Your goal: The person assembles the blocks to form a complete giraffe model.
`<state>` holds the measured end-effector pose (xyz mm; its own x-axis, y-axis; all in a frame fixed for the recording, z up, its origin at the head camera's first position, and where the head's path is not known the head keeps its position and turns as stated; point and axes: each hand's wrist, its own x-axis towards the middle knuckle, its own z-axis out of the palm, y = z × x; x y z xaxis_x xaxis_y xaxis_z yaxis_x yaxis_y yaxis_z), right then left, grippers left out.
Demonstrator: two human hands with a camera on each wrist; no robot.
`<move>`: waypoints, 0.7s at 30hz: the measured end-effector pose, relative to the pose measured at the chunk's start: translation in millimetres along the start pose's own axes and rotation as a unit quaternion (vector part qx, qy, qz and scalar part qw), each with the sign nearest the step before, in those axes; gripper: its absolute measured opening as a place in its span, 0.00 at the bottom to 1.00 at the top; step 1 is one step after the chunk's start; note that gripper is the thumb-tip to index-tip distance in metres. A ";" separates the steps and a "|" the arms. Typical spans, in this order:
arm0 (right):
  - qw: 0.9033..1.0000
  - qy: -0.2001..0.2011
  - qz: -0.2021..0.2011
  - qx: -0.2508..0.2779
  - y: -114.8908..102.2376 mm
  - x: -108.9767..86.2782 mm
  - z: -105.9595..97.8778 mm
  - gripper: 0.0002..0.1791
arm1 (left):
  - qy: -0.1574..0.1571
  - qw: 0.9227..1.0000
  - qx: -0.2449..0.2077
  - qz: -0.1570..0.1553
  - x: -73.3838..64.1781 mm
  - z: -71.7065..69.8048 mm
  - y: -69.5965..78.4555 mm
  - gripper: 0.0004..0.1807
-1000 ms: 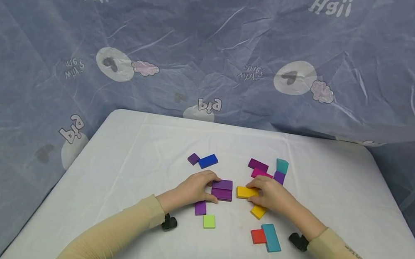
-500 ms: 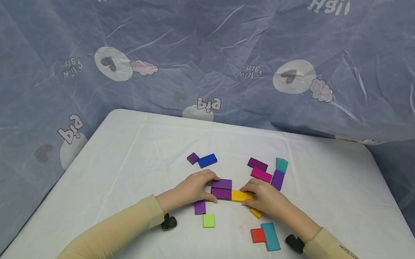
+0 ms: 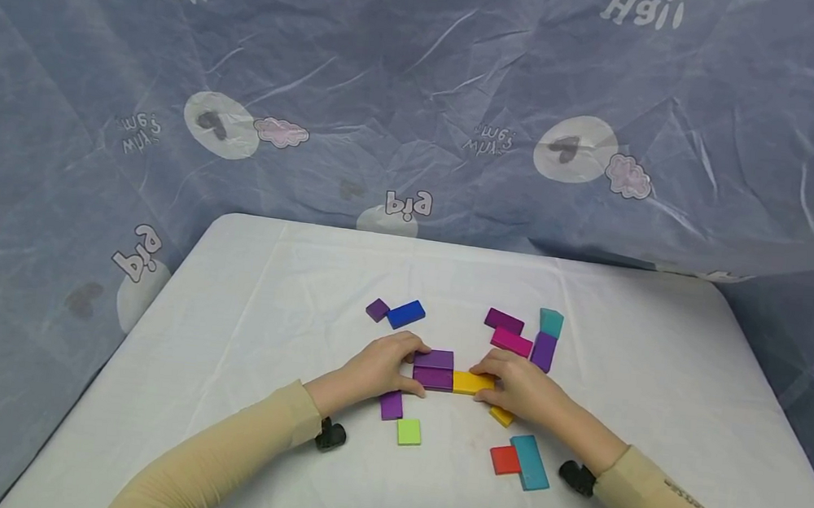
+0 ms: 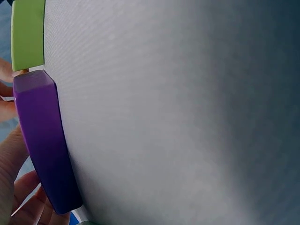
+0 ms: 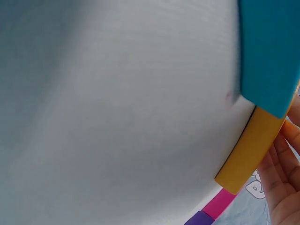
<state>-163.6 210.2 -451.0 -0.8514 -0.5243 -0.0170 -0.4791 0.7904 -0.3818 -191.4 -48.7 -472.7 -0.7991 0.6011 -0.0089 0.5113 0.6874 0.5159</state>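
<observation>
In the head view, my left hand (image 3: 381, 366) holds two purple blocks, the upper one (image 3: 437, 359) and the lower one (image 3: 433, 379), which lie flat with long sides together. Its thumb and index finger span their left end. My right hand (image 3: 523, 386) pinches a yellow block (image 3: 466, 383), whose left end meets the lower purple block. Partly under the right hand's edge lies a second yellow block (image 3: 501, 416). Just below the left hand are another purple block (image 3: 391, 405) and a lime green block (image 3: 409, 432). The wrist views show only parts of the fingers.
Left behind the hands lie a small dark purple block (image 3: 377, 310) and a blue block (image 3: 406, 314). Dark magenta (image 3: 503, 321), pink (image 3: 511, 343), teal (image 3: 551, 323) and violet (image 3: 543, 352) blocks lie back right. Red (image 3: 505, 460) and blue-teal (image 3: 530, 463) blocks touch nearer the front.
My right hand has moved left and slightly nearer with the yellow block, closing the gap to the lower purple block. The left hand has kept its hold on the purple pair.
</observation>
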 end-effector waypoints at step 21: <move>0.985 0.116 0.131 -0.006 38.4 2.9 -35.3 0.17 | -0.002 1.000 -0.006 -0.004 -0.5 -0.7 -0.4 0.35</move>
<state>-192.0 250.2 -433.0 -0.9711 -0.2172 0.0990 -0.2387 0.8930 -0.3815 -191.4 -49.6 -472.3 -0.8021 0.5969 -0.0167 0.5008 0.6876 0.5258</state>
